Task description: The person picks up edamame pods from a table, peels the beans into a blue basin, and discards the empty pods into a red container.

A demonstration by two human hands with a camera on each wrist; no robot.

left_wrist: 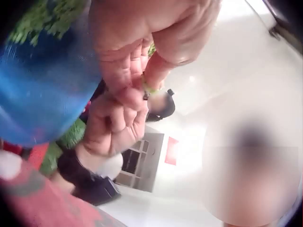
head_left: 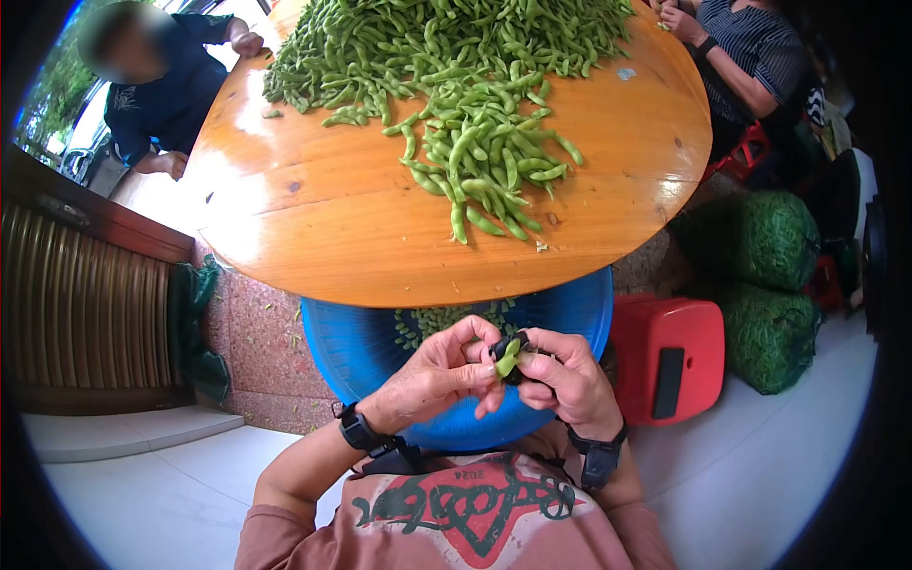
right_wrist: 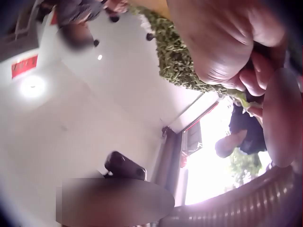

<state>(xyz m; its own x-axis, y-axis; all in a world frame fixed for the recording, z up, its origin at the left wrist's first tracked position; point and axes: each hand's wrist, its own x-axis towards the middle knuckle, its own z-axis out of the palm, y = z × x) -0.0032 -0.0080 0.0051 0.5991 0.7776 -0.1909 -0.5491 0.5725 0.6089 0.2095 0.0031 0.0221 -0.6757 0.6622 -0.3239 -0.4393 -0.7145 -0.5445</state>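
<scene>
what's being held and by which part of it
A green pod, pinched by the left hand on its left and the right hand on its right; exact spots partly hidden.

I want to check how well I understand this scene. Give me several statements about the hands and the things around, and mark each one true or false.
1. The left hand pinches a green pod. True.
2. The right hand lies flat on the table. False: the right hand is beside the left one, with its fingers curled.
3. Both hands are above the blue basin. True.
4. The red stool stands to the left of the basin. False: the red stool is to its right.
5. The big heap of pods is on the wooden table. True.
6. Both wrists are bare. False: each wears a black band.
</scene>
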